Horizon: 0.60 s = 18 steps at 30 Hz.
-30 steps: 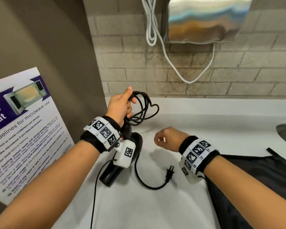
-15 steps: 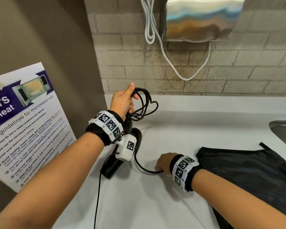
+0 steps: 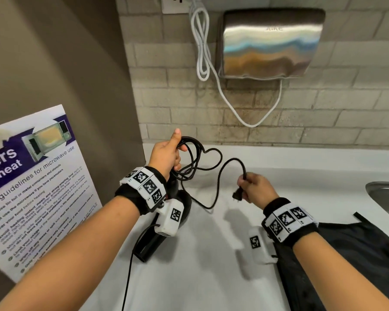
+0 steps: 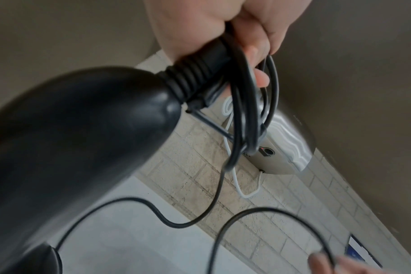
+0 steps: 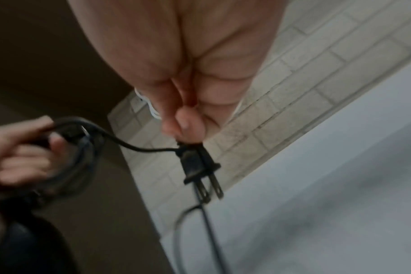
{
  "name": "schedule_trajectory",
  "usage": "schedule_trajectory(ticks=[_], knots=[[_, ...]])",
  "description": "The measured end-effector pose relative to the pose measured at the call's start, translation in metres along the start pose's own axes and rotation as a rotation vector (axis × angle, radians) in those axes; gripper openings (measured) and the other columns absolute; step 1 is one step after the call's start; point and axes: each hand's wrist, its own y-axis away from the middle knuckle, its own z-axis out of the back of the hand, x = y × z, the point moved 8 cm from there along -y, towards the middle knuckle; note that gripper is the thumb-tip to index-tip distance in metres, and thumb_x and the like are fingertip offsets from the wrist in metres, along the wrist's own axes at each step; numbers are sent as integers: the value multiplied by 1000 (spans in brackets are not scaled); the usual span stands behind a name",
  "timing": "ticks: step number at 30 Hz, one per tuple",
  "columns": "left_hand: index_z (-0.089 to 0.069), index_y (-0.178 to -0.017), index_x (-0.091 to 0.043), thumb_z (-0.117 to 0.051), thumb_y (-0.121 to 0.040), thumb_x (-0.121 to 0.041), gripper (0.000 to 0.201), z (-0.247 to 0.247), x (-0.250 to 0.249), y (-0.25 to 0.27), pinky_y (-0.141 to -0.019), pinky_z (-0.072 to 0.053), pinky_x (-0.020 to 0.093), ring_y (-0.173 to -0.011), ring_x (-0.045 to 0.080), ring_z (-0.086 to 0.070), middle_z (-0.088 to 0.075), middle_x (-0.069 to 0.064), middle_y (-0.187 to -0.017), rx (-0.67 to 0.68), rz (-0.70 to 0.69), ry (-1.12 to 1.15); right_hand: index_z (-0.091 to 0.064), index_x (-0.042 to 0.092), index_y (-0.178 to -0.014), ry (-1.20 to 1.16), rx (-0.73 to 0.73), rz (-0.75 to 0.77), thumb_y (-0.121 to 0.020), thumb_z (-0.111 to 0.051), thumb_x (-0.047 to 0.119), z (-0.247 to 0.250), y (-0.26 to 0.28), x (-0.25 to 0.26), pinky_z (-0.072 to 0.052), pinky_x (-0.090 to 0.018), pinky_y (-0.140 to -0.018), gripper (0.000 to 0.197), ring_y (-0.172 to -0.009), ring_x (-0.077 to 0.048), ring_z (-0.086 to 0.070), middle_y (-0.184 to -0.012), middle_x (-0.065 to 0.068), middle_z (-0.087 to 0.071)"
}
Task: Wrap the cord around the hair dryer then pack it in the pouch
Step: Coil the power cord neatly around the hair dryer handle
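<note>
A black hair dryer (image 3: 157, 239) hangs nozzle-down over the white counter; its body fills the left wrist view (image 4: 78, 148). My left hand (image 3: 166, 153) grips the top of its handle together with several loops of the black cord (image 3: 195, 158). The loops show beside the ribbed strain relief (image 4: 195, 77). My right hand (image 3: 254, 189) pinches the cord just behind the plug (image 3: 236, 196), held above the counter; the plug's two prongs (image 5: 211, 187) point down. A black pouch (image 3: 357, 254) lies flat on the counter at the right, under my right forearm.
A steel hand dryer (image 3: 270, 43) with a white cable (image 3: 202, 48) hangs on the brick wall behind. A microwave poster (image 3: 32, 180) leans on the brown wall at left. A metal sink (image 3: 386, 198) edge shows at far right.
My right hand went down to the counter, picked up the plug end of the cord and lifted it up to the right. The left hand kept hold of the handle and the coils.
</note>
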Motion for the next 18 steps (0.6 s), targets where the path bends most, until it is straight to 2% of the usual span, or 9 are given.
schedule_trajectory(ticks=[3, 7, 9, 12, 16, 18], knots=[[-51, -63, -8, -43, -92, -47, 49, 4, -1, -3, -33, -21, 13, -28, 6, -19, -23, -10, -32, -26, 0, 6, -47, 14, -70, -361, -51, 172, -94, -39, 1, -3, 3, 42, -36, -22, -45, 27, -32, -7, -39, -44, -5, -46], [-51, -65, -8, -41, -93, -48, 49, 4, 0, -5, -33, -22, 15, -28, 6, -19, -23, -10, -32, -35, 13, -4, -49, 9, -76, -743, 97, 340, -92, -37, -6, -23, 14, 85, -48, -20, -50, 25, -44, -9, -53, -53, -1, -55], [-52, -66, -8, -41, -93, -48, 49, 0, 0, -4, -33, -22, 16, -28, 6, -21, -24, -9, -33, -25, 13, -25, -50, 7, -78, -773, 160, 376, -90, -39, -10, -38, 15, 97, -53, -21, -55, 24, -49, -10, -61, -51, -3, -61], [-54, -66, -9, -40, -93, -48, 49, -9, 1, -1, -32, -23, 16, -27, 5, -23, -26, -10, -32, -13, 5, -62, -51, 6, -79, -745, 176, 377, -87, -43, -13, -59, 11, 100, -56, -20, -58, 22, -53, -10, -66, -50, -3, -66], [-55, -69, -9, -40, -93, -45, 47, -14, 1, 1, -34, -25, 17, -26, 5, -24, -27, -11, -30, -6, -4, -60, -56, 10, -77, -670, 95, 362, -84, -50, -14, -68, -3, 88, -55, -20, -60, 25, -55, -9, -66, -55, -2, -65], [-55, -69, -9, -41, -93, -44, 45, -18, 2, 2, -35, -26, 17, -26, 6, -26, -29, -10, -30, 19, -10, -72, -57, 11, -77, -608, 59, 368, -83, -51, -15, -69, -6, 84, -54, -19, -62, 27, -57, -7, -66, -65, -10, -63]])
